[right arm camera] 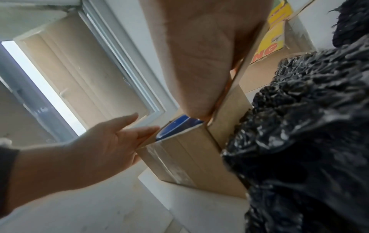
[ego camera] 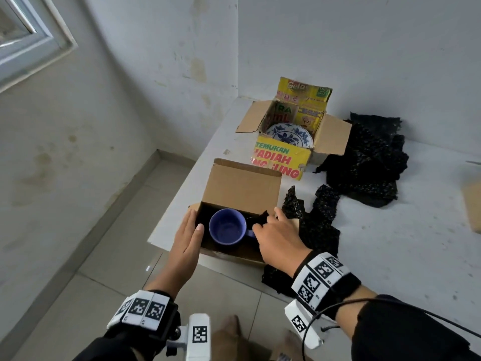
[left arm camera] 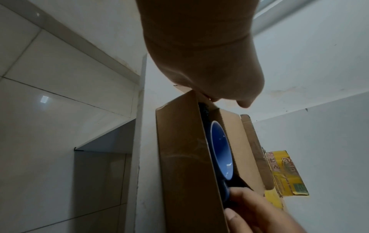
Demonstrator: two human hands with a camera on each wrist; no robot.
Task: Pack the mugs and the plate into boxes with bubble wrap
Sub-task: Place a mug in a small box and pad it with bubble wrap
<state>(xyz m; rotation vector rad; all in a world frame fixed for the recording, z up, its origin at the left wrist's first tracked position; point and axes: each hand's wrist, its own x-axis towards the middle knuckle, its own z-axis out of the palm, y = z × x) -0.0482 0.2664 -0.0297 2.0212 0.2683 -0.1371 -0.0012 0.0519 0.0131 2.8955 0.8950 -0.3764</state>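
A blue mug stands upright in a small brown box lined with black bubble wrap, near the table's front left corner. My left hand lies flat against the box's left wall with straight fingers. My right hand reaches in from the right, fingers curled. In the left wrist view its finger and thumb pinch the handle of the mug. A blue-patterned plate lies in the yellow printed box behind. In the right wrist view the left hand touches the small box.
Loose black bubble wrap is heaped on the white table to the right of both boxes, and more hangs beside the small box. Another piece of cardboard shows at the right edge. Tiled floor lies below the table's left edge.
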